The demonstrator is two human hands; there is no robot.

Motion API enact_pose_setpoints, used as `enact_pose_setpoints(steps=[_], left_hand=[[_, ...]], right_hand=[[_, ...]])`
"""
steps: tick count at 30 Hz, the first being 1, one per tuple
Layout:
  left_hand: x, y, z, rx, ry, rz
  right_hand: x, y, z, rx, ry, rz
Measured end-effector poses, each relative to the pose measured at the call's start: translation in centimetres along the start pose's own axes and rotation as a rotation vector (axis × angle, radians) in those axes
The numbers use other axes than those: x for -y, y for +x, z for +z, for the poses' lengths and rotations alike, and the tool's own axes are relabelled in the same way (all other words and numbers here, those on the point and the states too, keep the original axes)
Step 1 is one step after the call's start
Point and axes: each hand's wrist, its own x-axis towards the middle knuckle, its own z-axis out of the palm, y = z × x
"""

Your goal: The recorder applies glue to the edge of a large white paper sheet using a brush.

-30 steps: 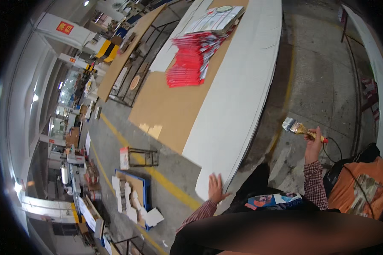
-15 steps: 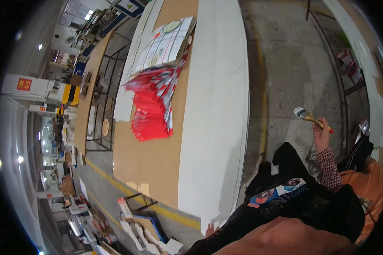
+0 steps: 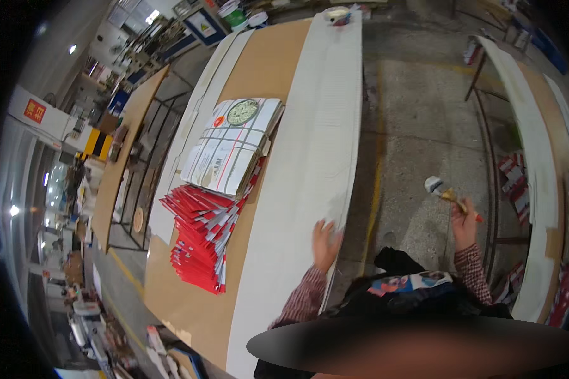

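A paintbrush (image 3: 447, 194) with pale, coated bristles is gripped around its handle by my right hand (image 3: 464, 227), held over the floor to the right of the table. Its bristles point away to the left. My left hand (image 3: 325, 245) rests at the right edge of the table's white strip (image 3: 291, 208), fingers apart and nothing in them. Farther left, a fanned pile of red-and-white printed sheets or bags (image 3: 199, 243) lies on the brown tabletop (image 3: 218, 309). Overlapping the pile's far end is a stack of flat white printed packaging (image 3: 231, 148) with checked lines and a round food picture.
At the table's far end stands a small bowl-like container (image 3: 336, 16). Another long table (image 3: 528, 126) runs along the right, with red packages (image 3: 515, 183) beneath. A narrow brown table (image 3: 129, 145) stands at left. Concrete floor (image 3: 417, 126) lies between the tables.
My left hand has come forward from the lower edge onto the table's side. The view has shifted, bringing the table's far end in. My right hand still holds the paintbrush.
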Motion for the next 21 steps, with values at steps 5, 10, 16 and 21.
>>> enact_pose_setpoints(steps=[5,10,16,21], left_hand=[[-4.4,15.1,7.6,0.191,0.167,0.121],[-1.3,27.1,12.5,0.256,0.299,-0.131],[2.7,43.2,18.1,0.224,0.355,-0.232],[2.2,53.7,21.4,0.343,0.38,-0.345]], right_hand=[[3.5,13.4,10.4,0.207,-0.184,-0.061],[-0.8,26.0,21.1,0.341,-0.217,0.079],[-1.1,46.9,24.3,0.657,-0.187,0.526],[-2.0,57.1,34.1,0.828,-0.032,0.882]])
